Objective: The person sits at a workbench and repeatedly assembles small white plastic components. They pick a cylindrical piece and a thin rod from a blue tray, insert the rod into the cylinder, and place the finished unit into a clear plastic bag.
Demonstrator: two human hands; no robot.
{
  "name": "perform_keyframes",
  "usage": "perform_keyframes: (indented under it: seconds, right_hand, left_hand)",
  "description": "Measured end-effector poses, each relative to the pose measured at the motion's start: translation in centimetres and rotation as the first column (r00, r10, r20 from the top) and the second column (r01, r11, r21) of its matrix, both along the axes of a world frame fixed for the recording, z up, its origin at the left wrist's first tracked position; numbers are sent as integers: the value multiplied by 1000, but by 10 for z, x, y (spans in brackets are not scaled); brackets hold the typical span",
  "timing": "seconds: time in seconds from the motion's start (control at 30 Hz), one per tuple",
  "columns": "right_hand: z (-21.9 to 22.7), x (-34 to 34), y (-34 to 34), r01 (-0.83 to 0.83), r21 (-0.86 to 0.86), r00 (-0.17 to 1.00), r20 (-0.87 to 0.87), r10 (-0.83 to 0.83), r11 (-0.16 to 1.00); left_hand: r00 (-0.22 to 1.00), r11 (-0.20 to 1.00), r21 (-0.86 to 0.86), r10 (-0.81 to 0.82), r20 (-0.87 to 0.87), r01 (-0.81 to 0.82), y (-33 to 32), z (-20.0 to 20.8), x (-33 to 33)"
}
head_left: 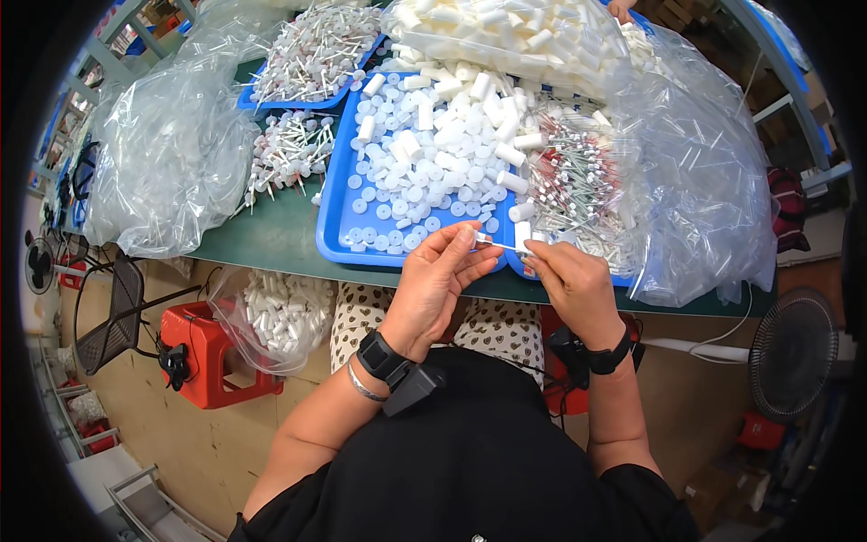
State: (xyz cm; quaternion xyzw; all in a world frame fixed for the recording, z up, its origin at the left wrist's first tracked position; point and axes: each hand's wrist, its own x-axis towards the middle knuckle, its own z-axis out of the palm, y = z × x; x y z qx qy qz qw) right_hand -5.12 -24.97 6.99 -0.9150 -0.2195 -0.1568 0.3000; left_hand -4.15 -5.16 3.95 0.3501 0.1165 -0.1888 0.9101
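My left hand (pixel 442 275) pinches one end of a thin white stick (pixel 501 244) between thumb and index finger, its other fingers loosely curled. My right hand (pixel 573 280) is closed at the stick's other end, so the stick spans the gap between both hands. Whatever sits at its tips is mostly hidden by the fingers. Both hands are above the near edge of a blue tray (pixel 332 212) with translucent round discs (pixel 384 211) and white cylinders (pixel 408 144). Beside it, thin sticks with red and white ends (pixel 578 172) lie heaped near my right hand.
Clear plastic bags (pixel 163 163) bulge at the left; another plastic sheet (pixel 691 172) covers the right. White sticks with discs (pixel 312 54) fill a back-left tray. A large bag of white cylinders (pixel 515 36) lies behind. Below are a red stool (pixel 194 348) and a fan (pixel 795 352).
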Motion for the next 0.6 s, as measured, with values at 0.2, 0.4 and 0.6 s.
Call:
perform_keyframes:
  seconds: [0.2,0.4,0.6]
  right_hand:
    - [2,1,2,-59,43,998,-13,60,997]
    - [-1,2,7,123,493,780,-584,223,861]
    - [-2,3,13,98,461,748,-619,240,882]
  left_hand:
    - [998,997,59,-60,36,57,0,-6,-1]
    - [979,979,-10,-205,10,205,-3,-4,-5]
    - [972,971,55,-234,-11,234,4,-12,-5]
